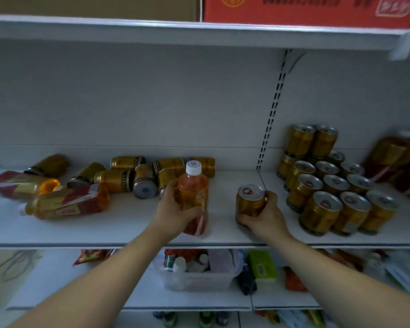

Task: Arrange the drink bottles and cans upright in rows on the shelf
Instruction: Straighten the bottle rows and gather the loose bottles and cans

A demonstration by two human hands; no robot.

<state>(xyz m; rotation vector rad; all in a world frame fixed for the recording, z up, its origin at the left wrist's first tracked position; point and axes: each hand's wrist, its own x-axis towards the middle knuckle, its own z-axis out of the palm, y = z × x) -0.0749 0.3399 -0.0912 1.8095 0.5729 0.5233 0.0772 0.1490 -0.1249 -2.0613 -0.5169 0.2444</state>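
Note:
My left hand (173,210) grips an orange drink bottle (194,185) with a white cap, standing upright on the white shelf (118,229). My right hand (266,215) holds a gold can (250,200) upright on the shelf, a little left of the rows of upright gold cans (329,185). Several gold cans (137,174) lie on their sides behind and left of the bottle. Two orange bottles (64,201) with red labels lie flat at the far left.
More bottles (398,159) stand blurred at the far right. A slotted upright rail (271,114) splits the back wall. The shelf above carries a red carton (305,8). On the shelf below sit a clear plastic bin (197,273) and a green packet (262,266).

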